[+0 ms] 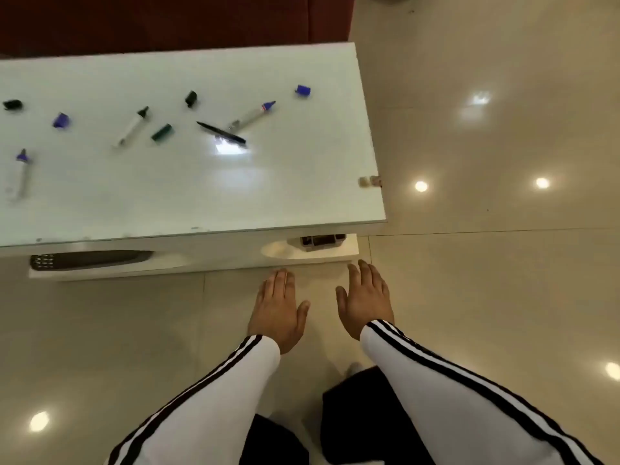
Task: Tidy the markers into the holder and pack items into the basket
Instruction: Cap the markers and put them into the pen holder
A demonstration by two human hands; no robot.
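On glossy white table (302, 196), three white cylindrical markers, uncapped, lying flat.
Black-tip marker (132, 126): long axis near-left to far-right, tip far-right.
Blue-tip marker (253, 115): same diagonal, tip far-right, tail just beside thin black pen (221, 132). Pen axis far-left to near-right.
Left marker (20, 174): axis near-far, blue tip far.
Stubby loose caps scattered between: green cap (161, 132), black cap (190, 99), blue cap (303, 90) toward far right.
Left hand (280, 307) and right hand (364, 297): over shiny tiled floor (486, 297), near the table's near edge, palms down, fingers straight, holding nothing.
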